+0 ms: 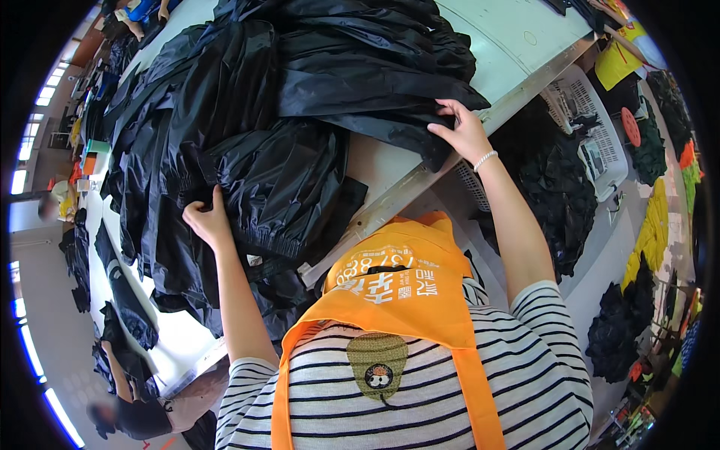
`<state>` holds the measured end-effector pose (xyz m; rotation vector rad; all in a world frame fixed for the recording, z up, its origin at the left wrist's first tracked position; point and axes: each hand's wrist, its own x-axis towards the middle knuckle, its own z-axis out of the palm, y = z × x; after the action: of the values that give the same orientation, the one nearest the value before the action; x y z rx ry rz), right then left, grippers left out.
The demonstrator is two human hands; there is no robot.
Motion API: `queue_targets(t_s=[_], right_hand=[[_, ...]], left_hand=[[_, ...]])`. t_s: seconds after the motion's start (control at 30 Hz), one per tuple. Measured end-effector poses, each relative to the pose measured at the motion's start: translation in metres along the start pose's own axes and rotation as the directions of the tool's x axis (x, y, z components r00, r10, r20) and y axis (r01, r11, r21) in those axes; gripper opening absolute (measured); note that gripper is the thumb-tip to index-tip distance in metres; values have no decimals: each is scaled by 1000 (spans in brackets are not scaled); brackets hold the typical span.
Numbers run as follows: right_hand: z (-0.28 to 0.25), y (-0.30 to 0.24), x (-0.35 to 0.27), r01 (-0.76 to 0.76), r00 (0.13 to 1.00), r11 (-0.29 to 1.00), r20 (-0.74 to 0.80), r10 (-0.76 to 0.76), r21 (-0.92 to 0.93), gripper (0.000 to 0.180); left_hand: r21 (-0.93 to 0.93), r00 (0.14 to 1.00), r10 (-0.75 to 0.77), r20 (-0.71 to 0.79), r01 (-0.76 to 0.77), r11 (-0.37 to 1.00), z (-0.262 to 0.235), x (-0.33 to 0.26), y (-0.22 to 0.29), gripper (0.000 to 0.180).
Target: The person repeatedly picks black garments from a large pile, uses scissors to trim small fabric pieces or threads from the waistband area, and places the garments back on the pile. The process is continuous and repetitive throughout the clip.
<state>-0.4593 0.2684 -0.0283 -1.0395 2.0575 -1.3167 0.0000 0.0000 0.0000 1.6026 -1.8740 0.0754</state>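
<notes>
A big heap of shiny black garments (232,82) covers the table in front of me. My left hand (208,223) is closed on the black fabric at the near left of the heap, next to a gathered elastic edge; its fingertips are partly hidden in the folds. At the heap's right end, my right hand (463,133) grips a flat, smooth black garment (375,127) between thumb and fingers, close to the table's edge. This piece lies stretched sideways across the pale tabletop (379,161). Its left part runs under the other folds.
To the right on the floor stand a white plastic basket (600,142) and a dark pile of garments (544,187). Yellow fabric (651,232) lies farther right. At the lower left, a co-worker (135,409) reaches toward black garments on a white table. Other people are at the far edges.
</notes>
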Motion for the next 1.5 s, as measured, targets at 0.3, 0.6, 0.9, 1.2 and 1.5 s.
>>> queue_targets(t_s=[0.3,0.6,0.9,1.2,1.5], right_hand=[[9,11,-101,200,940,900,-184,-288,-387,53],[43,24,-79,-118,948,965,-316,39,-236,32],[6,-69,-120,-56,998,862,41,40,505,22],[5,-84,-94,128,990,917,-108,-94,377,16],[18,-161,-56,240,929,902,187,-321,359,13]], left_hand=[[143,979,1,-205,29,989,-61,-4,95,47],[-707,480,843,243,-507,493,-44,-143,288,52],[-855,692,626,360,-25,519,-16,-112,257,21],[-605,549,288,785,779,165,-49,-69,206,24],[-798,561,763,321,-274,537,-90,-50,236,39]])
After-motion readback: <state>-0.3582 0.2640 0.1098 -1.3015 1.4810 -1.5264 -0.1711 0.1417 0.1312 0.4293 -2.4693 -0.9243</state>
